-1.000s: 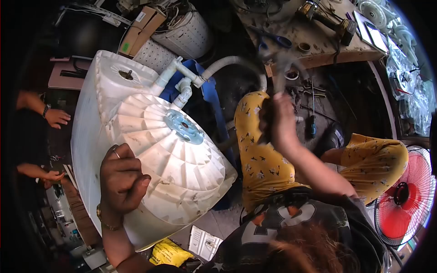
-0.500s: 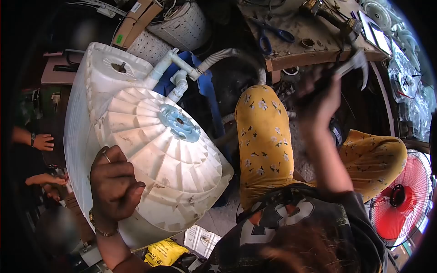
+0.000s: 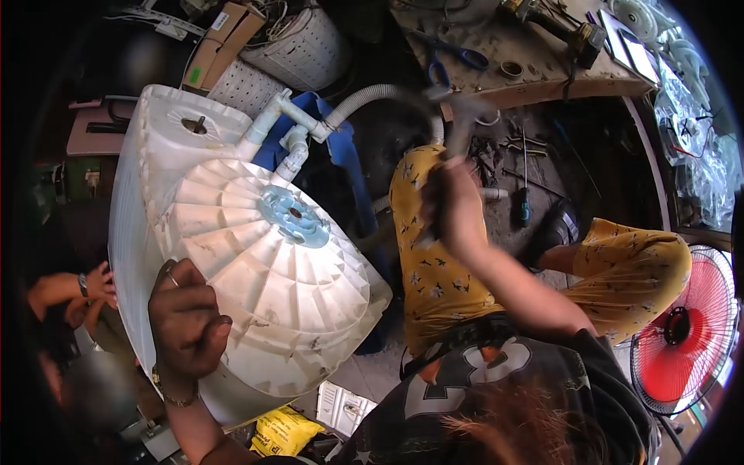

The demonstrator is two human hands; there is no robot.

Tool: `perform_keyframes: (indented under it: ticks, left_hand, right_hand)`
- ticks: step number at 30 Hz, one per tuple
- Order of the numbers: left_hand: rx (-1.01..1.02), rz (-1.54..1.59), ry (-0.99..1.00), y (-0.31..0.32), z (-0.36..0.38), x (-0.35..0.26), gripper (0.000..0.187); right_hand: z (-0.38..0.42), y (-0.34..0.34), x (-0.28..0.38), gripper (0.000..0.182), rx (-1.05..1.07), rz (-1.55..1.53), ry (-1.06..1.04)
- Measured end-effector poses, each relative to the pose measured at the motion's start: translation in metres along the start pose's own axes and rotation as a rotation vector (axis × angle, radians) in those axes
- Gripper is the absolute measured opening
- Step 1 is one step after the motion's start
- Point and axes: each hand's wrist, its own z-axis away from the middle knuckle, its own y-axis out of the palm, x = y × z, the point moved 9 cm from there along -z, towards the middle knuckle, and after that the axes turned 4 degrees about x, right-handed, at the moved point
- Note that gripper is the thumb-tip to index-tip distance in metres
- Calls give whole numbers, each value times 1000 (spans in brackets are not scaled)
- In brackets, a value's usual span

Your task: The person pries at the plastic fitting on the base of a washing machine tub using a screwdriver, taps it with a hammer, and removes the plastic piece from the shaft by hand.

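A large white plastic washing machine tub (image 3: 256,333) lies tilted with its ribbed underside facing me. At its centre sits a pale blue hub (image 3: 293,217) with a dark hole. My left hand (image 3: 186,322), wearing a ring and bracelet, is closed in a fist over the tub's near left side; whatever its fingers may hold is hidden. My right hand (image 3: 459,208) grips a hammer (image 3: 463,124), raised above my yellow-trousered knee and smeared by motion. Pale blue drain pipes (image 3: 271,124) join the tub to a grey corrugated hose (image 3: 364,101).
A wooden bench (image 3: 535,89) at the top carries scissors (image 3: 453,62), a cordless drill (image 3: 573,39) and a ring (image 3: 511,70). A screwdriver (image 3: 525,203) lies on the floor. A red fan (image 3: 682,329) stands right. Another person's hands (image 3: 97,285) are beyond the tub.
My right hand and the hammer have swung left from below the bench's right part towards the tub. My left hand stays closed. The other person's hands have shifted closer to the tub.
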Motion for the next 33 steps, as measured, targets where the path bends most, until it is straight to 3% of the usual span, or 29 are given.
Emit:
perform_keyframes:
  ticks: [2,3,6,9,10,13,16,17,19,22,24,26,27,28,29,30,33]
  left_hand:
    - [-11,4,-9,0,0,0,33]
    - [-18,7,-13,1,0,0,32]
    - [-15,-1,-18,0,3,3,32]
    - [-10,-4,-14,1,1,0,34]
    - [-12,3,-23,2,2,0,34]
    - [-48,-7,-41,-1,-2,0,35]
    - [-95,-9,-64,-3,4,2,38]
    - [-77,5,-53,-2,4,3,42]
    - [-158,-5,-69,-4,11,6,43]
    - [-149,-12,-35,-3,14,8,40]
    - [-72,11,-25,0,18,12,40]
    - [85,14,-34,2,30,21,42]
    - [137,16,-36,5,34,23,44]
    - [140,12,-24,6,32,22,46]
    - [146,5,-7,7,28,22,48]
    - [52,5,-3,5,21,16,49]
    - [78,-20,-28,7,12,11,50]
  right_hand:
    - [37,54,-27,36,325,284,223]
    - [74,83,-18,36,633,240,602]
    - [62,73,-32,34,611,88,595]
    - [31,59,-12,34,334,-267,420]
    - [31,59,-15,34,308,-252,420]
    - [78,84,-23,38,717,256,580]
    - [68,84,-19,46,599,265,458]
    - [72,81,-16,52,637,328,518]
    - [52,92,6,45,730,532,-184]
    - [42,57,26,41,850,533,94]
    - [26,-1,35,42,602,497,395]
    - [3,-73,45,45,237,638,14]
    - [-4,-114,24,44,180,654,219]
    - [-12,-151,16,39,108,854,175]
    - [-15,-178,9,35,39,971,-18]
    - [-14,-205,-10,31,-33,1029,56]
    - [-6,-255,-67,29,-157,1205,115]
